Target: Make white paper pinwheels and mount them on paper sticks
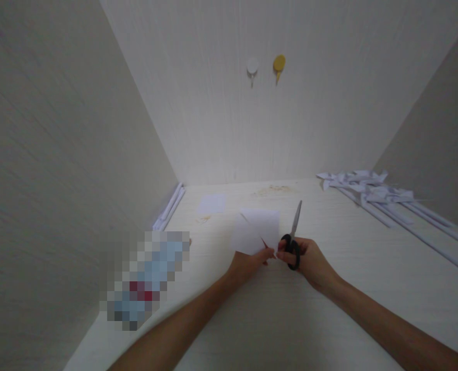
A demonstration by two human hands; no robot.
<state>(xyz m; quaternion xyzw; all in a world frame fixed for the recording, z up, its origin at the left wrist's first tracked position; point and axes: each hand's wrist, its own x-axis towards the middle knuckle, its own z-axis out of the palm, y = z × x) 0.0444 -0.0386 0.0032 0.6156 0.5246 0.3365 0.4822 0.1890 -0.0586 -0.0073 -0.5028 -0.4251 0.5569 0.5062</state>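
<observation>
A square white sheet of paper (257,226) with slits running in from its corners is held by my left hand (252,261) at its lower right corner. My right hand (306,257) pinches near that same corner. Black-handled scissors (295,226) hang on the fingers of my right hand, blades pointing up and away from me, off to the right of the paper. The fingertips of both hands almost meet at the corner, and they partly hide it.
Several paper pinwheels on rolled sticks (387,198) lie at the right. Rolled paper sticks (169,207) rest along the left wall. Behind the sheet is a smaller paper piece (212,203). A blurred-out object (151,278) lies at the left. White (252,67) and yellow hooks (279,64) are on the back wall.
</observation>
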